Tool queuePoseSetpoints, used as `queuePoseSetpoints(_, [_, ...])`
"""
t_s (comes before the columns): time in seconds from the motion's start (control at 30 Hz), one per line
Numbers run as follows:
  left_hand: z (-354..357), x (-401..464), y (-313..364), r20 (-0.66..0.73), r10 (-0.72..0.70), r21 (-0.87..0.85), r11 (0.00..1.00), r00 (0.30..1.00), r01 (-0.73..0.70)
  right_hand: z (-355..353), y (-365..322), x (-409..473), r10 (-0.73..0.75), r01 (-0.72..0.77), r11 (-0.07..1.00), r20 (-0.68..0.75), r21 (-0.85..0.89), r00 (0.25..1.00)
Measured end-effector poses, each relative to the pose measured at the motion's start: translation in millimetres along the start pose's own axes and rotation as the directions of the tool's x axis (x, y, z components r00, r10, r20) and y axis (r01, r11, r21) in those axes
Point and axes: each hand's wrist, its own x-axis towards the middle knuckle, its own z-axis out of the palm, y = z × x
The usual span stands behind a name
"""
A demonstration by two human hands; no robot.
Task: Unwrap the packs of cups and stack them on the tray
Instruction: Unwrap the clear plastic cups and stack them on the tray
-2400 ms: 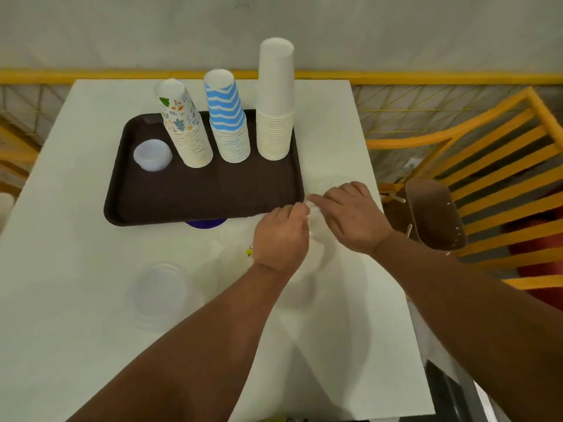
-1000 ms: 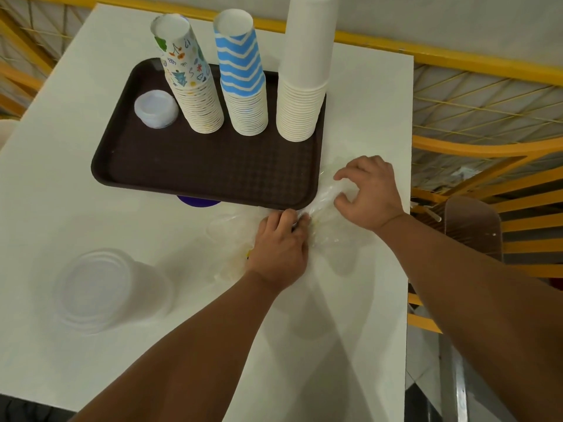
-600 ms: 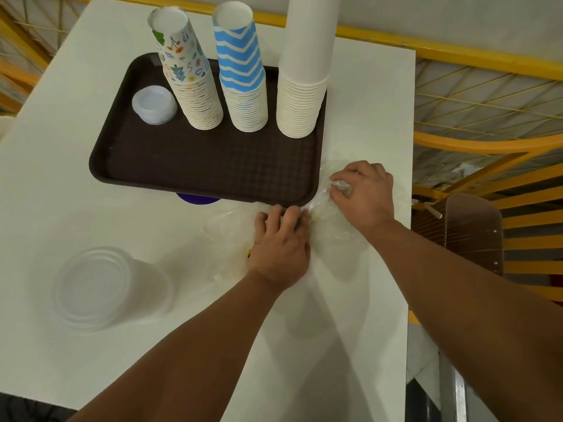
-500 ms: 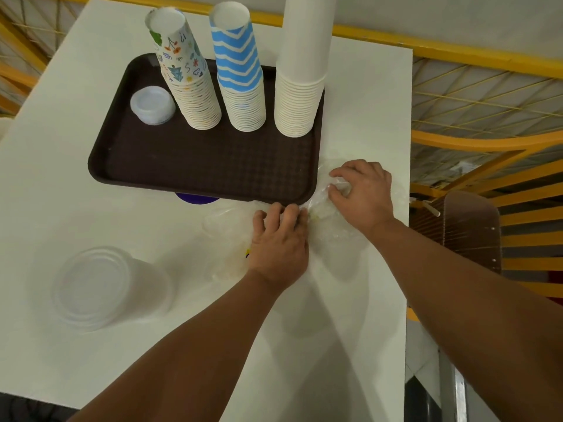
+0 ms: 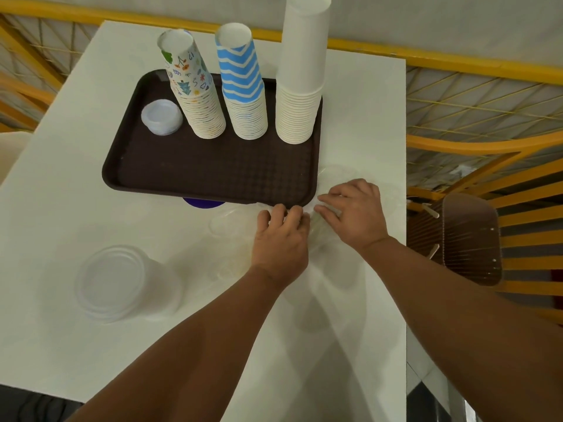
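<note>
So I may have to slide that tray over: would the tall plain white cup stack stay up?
Probably shaky. The white cup stack is the tallest on the tray, narrow-based and near its edge. Paper cups look light, so a jerk could tip it.

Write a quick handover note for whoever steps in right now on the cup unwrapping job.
Left hand: pinching the clear plastic wrap at the tray's near right corner.
Right hand: gripping the same wrap.
On the brown tray: patterned cup stack, blue striped stack, tall white stack, small stack of clear lids.
Left on the table: stack of clear plastic cups, lying on its side.
To do: finish opening this wrap, then tray what remains.
</note>
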Motion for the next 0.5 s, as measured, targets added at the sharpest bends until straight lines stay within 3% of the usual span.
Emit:
queuePoseSetpoints(0.27, [2, -8, -6, 0.103, 0.019, -0.002, 1.0, 0.994, -0.019, 16, -7, 0, 0.186, -0.191, 0.981, 0.097, 0.044, 0.978])
queuePoseSetpoints(0.5, [5, -8, -12, 0.082, 0.03, -0.094, 0.995, 0.996, -0.022, 14, -15, 17, 0.449, -0.463, 0.875, 0.12, 0.14, 0.885])
